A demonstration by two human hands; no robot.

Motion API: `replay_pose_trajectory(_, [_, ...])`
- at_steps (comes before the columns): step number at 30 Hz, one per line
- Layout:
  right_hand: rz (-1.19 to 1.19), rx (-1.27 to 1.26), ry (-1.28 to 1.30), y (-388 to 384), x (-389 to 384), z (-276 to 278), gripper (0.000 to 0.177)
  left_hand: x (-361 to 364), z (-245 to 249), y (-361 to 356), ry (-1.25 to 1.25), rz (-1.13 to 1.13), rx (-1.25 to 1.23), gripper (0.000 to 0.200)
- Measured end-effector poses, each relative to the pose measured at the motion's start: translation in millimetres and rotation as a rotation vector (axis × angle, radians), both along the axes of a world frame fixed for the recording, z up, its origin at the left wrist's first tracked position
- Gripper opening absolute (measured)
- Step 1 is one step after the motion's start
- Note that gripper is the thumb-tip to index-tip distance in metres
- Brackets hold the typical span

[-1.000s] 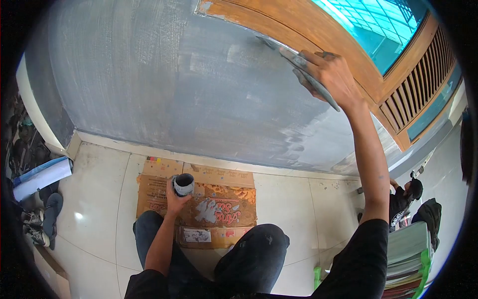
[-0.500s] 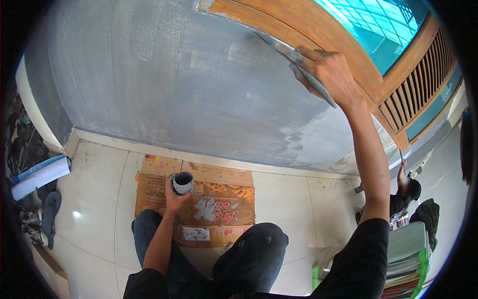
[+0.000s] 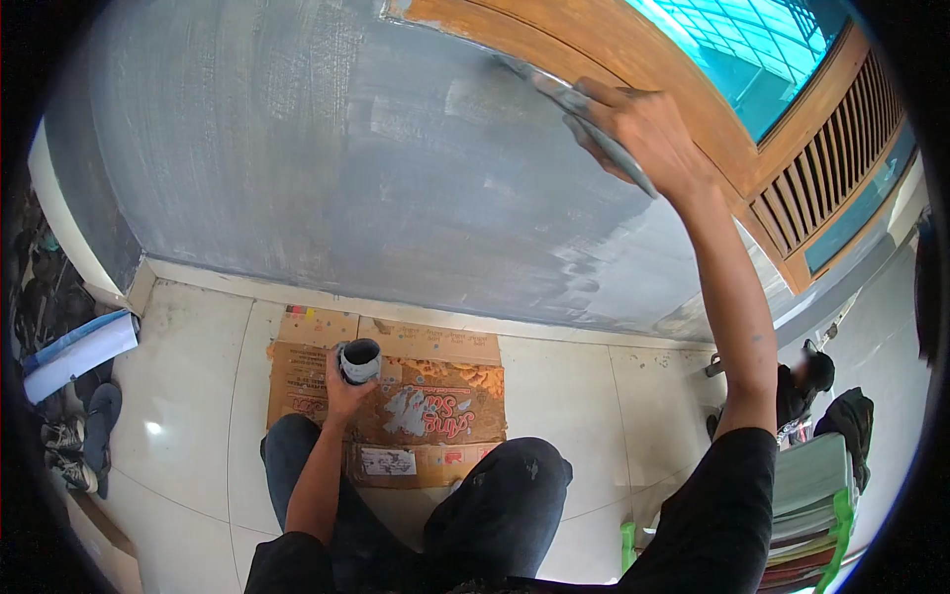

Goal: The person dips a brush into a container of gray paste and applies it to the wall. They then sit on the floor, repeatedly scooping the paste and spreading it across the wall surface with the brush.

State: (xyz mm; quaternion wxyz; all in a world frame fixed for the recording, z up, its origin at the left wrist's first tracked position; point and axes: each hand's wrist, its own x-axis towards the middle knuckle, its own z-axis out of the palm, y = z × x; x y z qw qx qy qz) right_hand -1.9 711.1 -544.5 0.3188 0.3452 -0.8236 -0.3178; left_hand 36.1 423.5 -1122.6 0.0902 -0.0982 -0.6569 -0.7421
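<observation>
My right hand (image 3: 643, 134) is closed round a long grey paintbrush (image 3: 612, 148), its bristle end against the grey wall (image 3: 426, 178) just under the orange-brown wooden frame (image 3: 534, 42). The other end of the brush points down past my palm. Low in front of me, my left hand (image 3: 346, 394) grips a small paint-smeared cup (image 3: 360, 362) with a dark inside. The cup is upright above a flattened cardboard sheet (image 3: 426, 396) on the floor.
Shoes (image 3: 71, 450) and a rolled sheet (image 3: 81, 356) lie at the left. At the right are stacked chairs (image 3: 807, 485) with a dark cloth (image 3: 849, 431) and another person (image 3: 800, 386). Blue glass (image 3: 752, 69) and wooden slats (image 3: 826, 163) are above.
My right hand and the brush have shifted slightly left and up along the frame's lower edge. The other person's raised arm has dropped from view. My left hand still holds the cup.
</observation>
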Motion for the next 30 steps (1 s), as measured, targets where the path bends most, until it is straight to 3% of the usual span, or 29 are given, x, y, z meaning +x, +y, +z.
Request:
replay_pose_trajectory(9, [-0.243,0.044,-0.056,38,15,4,0.016,-3,-11,-1,0.074,0.044,-0.107,0.076])
replay_pose_trajectory(12, [-0.092,0.010,-0.019,15,13,-4,0.021,0,-1,1,0.041,0.034,0.001,0.079])
replay_pose_trajectory(14, [0.171,-0.133,-0.026,-10,0,-19,0.025,3,7,2,0.026,0.021,0.019,0.079])
replay_pose_trajectory(19, [0.331,-0.383,-0.119,-64,-57,-72,0.033,1,3,2,0.052,0.064,-0.079,0.080])
replay_pose_trajectory(21, [0.401,-0.612,-0.157,-88,-74,-89,0.035,4,7,2,0.054,0.037,-0.079,0.082])
replay_pose_trajectory(23, [0.466,-0.686,-0.169,-108,-80,-95,0.033,-3,-15,0,0.054,0.037,-0.059,0.082])
replay_pose_trajectory(28, [0.580,-0.901,-0.204,-133,-100,-101,0.029,-3,-4,-3,0.027,0.081,-0.029,0.083])
replay_pose_trajectory(30, [0.560,-0.943,-0.130,-125,-105,-102,0.036,-1,0,-3,-0.001,0.056,0.011,0.084])
